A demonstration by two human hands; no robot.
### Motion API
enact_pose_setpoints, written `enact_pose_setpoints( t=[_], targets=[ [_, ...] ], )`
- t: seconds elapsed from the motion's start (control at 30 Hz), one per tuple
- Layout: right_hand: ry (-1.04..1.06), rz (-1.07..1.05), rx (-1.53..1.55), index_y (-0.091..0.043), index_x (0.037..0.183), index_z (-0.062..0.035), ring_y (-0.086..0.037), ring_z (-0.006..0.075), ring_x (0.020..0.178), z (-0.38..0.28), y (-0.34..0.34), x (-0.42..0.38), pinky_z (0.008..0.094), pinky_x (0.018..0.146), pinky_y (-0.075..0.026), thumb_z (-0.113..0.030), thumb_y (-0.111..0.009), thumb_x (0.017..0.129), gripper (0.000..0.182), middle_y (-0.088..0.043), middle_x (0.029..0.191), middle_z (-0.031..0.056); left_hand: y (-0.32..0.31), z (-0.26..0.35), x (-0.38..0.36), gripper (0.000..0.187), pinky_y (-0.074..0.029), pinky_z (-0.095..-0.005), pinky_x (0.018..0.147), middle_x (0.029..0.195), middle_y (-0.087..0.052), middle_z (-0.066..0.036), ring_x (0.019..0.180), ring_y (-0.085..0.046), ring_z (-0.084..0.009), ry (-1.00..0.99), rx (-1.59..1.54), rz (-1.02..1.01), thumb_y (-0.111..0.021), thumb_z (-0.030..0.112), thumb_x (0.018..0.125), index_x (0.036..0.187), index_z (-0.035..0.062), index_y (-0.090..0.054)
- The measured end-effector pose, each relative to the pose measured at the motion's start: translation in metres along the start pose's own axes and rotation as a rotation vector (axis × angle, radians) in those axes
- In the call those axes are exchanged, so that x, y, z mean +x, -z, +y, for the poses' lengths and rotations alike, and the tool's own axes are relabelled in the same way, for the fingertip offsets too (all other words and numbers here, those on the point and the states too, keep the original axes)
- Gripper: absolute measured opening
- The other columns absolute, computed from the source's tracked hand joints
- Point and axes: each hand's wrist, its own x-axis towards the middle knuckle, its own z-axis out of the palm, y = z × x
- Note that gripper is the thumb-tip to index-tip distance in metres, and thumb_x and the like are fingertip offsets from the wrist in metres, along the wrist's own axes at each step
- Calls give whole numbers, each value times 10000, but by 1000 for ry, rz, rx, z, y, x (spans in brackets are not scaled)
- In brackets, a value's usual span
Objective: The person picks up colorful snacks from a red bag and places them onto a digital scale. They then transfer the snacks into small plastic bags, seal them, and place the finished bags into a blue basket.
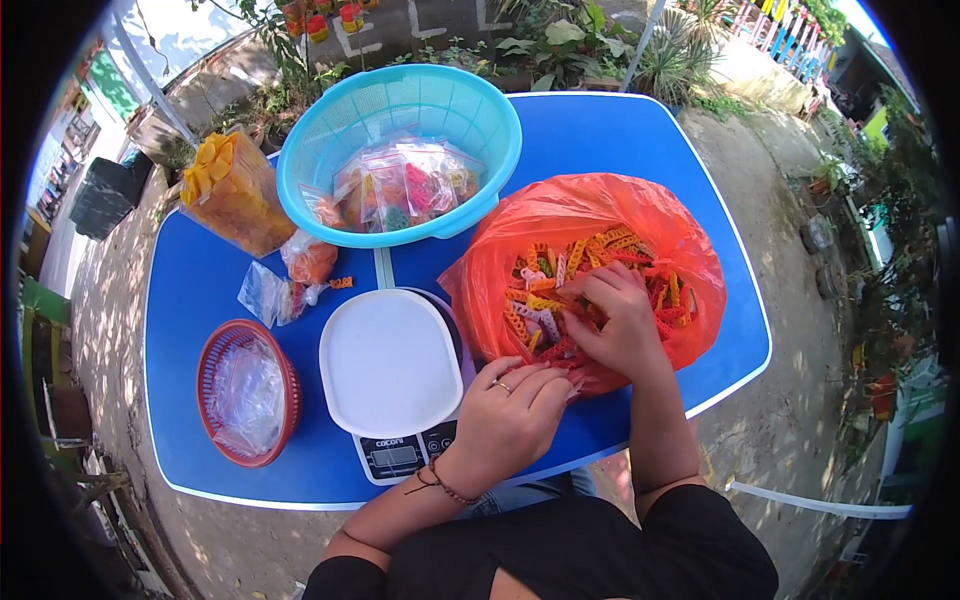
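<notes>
A large red plastic bag (700, 240) stands open on the right of the table, full of ladder-shaped snack pieces (530, 310) in yellow, orange, red and pale pink. My right hand (618, 325) reaches over its front rim into the pieces, thumb and forefinger apart. My left hand (515, 408) is closed at the bag's near edge, fingers curled. Something shiny and see-through shows by those fingertips; I cannot tell what it is. Just left of that hand is a kitchen scale (392, 457) with a white tray (390, 362) on it.
Behind the scale, a turquoise basket (400, 85) holds several filled zip bags (410, 190). A bag of yellow snacks (235, 195) stands left of it, near small plastic packs (308, 258). A red-brown basket (292, 400) holds clear plastic bags (248, 390). The blue table (590, 130) has white edges.
</notes>
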Motion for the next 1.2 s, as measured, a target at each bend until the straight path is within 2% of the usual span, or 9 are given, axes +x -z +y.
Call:
enact_pose_setpoints(
  t=[0.1,0.2,0.4,0.5,0.9,1.1,1.2],
  targets=[
    [-52,109,63,-733,938,-88,-617,292,905,14,-3,-2,431,836,-481,-119,-789,762,187,-678,904,51,-1,-1,-1,176,-512,-401,935,1000,-740,-39,951,-705,-198,3,-5,-2,-744,83,807,976,100,-700],
    [-15,176,25,-739,926,-91,-616,288,888,15,-5,-2,419,815,-491,-99,-792,762,172,-675,882,56,-1,-1,-1,175,-512,-401,936,1000,-739,-39,958,-704,-197,3,-5,-7,-741,86,810,979,101,-701],
    [94,-15,91,-748,947,-99,-596,297,965,-8,-1,3,434,861,-487,-134,-809,754,205,-667,976,69,-2,-2,-2,173,-512,-407,942,999,-735,-46,964,-703,-201,2,2,-5,-736,90,812,982,100,-701],
    [47,-29,90,-747,944,-100,-584,304,998,-3,-7,0,433,878,-486,-148,-817,744,217,-656,1010,70,-2,-1,-1,171,-515,-413,948,1003,-735,-48,965,-704,-206,3,-1,-7,-734,91,814,982,99,-701],
    [-14,182,28,-670,849,-49,-620,321,957,8,3,0,427,867,-491,-57,-786,730,166,-674,995,91,-2,-1,-1,163,-519,-422,957,1006,-741,-45,968,-710,-208,5,-13,-7,-737,88,813,973,95,-702],
    [-33,342,18,-684,881,-37,-650,328,913,15,2,1,415,869,-496,19,-744,753,152,-678,972,107,-1,-1,-1,154,-522,-421,951,1004,-747,-47,959,-711,-204,15,-16,-17,-739,90,813,964,93,-707],
    [-44,356,29,-704,914,-42,-656,323,915,14,0,1,408,866,-497,47,-727,763,177,-681,962,107,0,-2,0,149,-525,-416,946,1003,-749,-47,952,-712,-202,12,-25,-15,-739,93,815,961,91,-708]
  ],
)
